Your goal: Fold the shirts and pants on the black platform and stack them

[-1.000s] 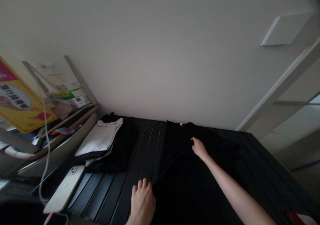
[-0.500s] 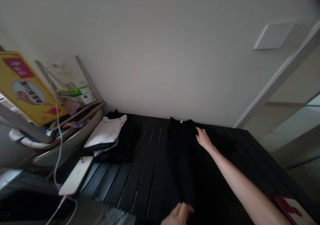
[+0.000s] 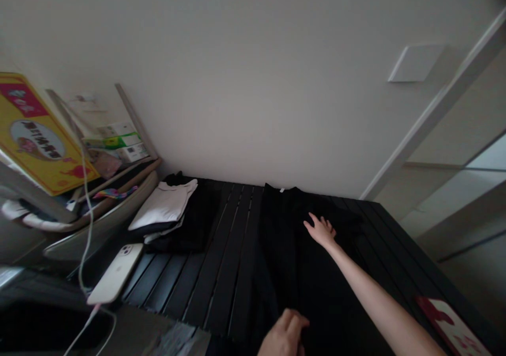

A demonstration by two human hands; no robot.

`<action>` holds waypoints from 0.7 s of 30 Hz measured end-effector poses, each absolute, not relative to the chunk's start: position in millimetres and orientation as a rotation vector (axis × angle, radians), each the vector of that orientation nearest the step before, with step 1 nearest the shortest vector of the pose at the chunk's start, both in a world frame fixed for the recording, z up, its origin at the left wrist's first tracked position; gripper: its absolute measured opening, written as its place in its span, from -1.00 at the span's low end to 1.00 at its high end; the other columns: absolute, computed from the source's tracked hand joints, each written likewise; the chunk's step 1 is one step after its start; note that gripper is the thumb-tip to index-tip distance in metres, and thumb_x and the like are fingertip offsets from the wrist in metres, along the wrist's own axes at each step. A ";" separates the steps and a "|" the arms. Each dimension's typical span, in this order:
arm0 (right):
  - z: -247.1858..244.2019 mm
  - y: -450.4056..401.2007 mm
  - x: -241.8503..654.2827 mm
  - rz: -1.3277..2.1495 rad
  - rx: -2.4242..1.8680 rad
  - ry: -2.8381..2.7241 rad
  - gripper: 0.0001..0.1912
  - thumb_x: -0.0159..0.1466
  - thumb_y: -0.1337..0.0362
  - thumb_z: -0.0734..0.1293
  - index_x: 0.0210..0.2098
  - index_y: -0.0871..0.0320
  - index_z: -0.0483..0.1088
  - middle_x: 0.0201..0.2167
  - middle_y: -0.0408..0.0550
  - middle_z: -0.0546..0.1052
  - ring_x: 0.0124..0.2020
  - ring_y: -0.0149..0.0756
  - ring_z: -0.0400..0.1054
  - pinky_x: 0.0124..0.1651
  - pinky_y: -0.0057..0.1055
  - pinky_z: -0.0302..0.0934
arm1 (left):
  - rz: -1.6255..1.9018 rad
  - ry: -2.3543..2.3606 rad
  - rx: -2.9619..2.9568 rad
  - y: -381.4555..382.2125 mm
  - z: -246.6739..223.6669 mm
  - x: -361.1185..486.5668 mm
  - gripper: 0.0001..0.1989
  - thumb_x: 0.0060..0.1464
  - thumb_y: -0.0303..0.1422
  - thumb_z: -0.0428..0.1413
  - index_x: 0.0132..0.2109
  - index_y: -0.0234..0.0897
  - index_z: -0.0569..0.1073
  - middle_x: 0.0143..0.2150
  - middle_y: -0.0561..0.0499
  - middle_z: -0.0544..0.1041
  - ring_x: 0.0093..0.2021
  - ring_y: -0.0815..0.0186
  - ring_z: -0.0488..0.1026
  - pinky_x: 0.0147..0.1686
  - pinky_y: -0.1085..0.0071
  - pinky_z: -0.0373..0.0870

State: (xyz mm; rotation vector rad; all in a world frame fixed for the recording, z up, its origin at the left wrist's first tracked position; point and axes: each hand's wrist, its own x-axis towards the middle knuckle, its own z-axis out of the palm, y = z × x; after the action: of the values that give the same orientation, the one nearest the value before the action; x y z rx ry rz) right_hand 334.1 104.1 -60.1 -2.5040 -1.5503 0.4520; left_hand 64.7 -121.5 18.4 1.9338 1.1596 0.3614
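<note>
The right hand [image 3: 320, 231] rests spread open on the black garment [image 3: 292, 271], keeping it flat; the curled left hand [image 3: 285, 335] may hold its near edge, though that cannot be told.

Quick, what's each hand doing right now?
Left hand: curled at the black garment, grip unclear.
Right hand: open, spread over the garment.

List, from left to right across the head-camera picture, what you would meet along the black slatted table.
White smartphone → folded white T-shirt → bare black table slats → black garment → red-and-white paper
</note>
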 end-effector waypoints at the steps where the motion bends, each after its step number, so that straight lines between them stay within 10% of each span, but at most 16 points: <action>1: -59.4 110.7 333.5 0.459 -2.511 -1.538 -0.34 0.31 -0.11 0.03 0.34 -0.06 -0.03 0.34 0.22 0.01 0.34 0.24 -0.19 0.16 0.22 -0.13 | 0.402 1.165 1.998 -112.4 20.9 61.1 -0.50 -0.04 -0.57 -0.02 0.07 -0.15 0.42 0.07 0.01 0.45 -0.05 0.33 0.45 -0.02 0.50 0.38; 7: -54.4 155.1 320.4 0.570 -2.433 -1.640 -0.32 0.23 -0.11 0.17 0.29 -0.05 0.11 0.29 0.18 0.16 0.35 0.24 -0.21 0.13 0.31 -0.14 | 0.379 1.155 2.420 -80.5 -1.2 54.5 -0.42 0.17 -0.39 -0.05 0.33 -0.14 0.13 0.39 0.04 0.06 0.38 0.12 -0.05 0.31 0.10 0.04; 14: -36.7 190.2 319.4 0.319 -2.312 -1.665 -0.28 0.35 0.00 -0.04 0.39 0.07 -0.41 0.40 0.08 -0.15 0.39 -0.03 -0.62 0.27 0.18 -0.39 | 0.305 1.248 2.571 -87.7 -51.8 59.6 -0.19 0.14 -0.22 0.07 0.40 -0.08 -0.19 0.42 -0.03 -0.19 0.35 -0.17 -0.08 0.21 -0.13 0.15; 21: -67.6 157.4 331.1 0.398 -2.388 -1.615 -0.34 0.26 -0.12 0.13 0.32 -0.15 0.02 0.32 0.04 0.14 0.34 0.15 -0.13 0.22 0.19 -0.19 | 0.313 1.238 2.662 -92.5 -66.8 65.3 -0.17 0.13 -0.09 0.05 0.40 -0.07 -0.21 0.41 -0.10 -0.16 0.32 -0.24 0.01 0.13 -0.24 0.21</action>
State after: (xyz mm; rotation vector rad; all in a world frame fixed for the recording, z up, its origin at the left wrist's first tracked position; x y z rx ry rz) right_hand 331.1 157.4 -67.6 -2.3877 -1.6151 0.3979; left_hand 65.3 -92.5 -66.8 2.6625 1.2378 0.3128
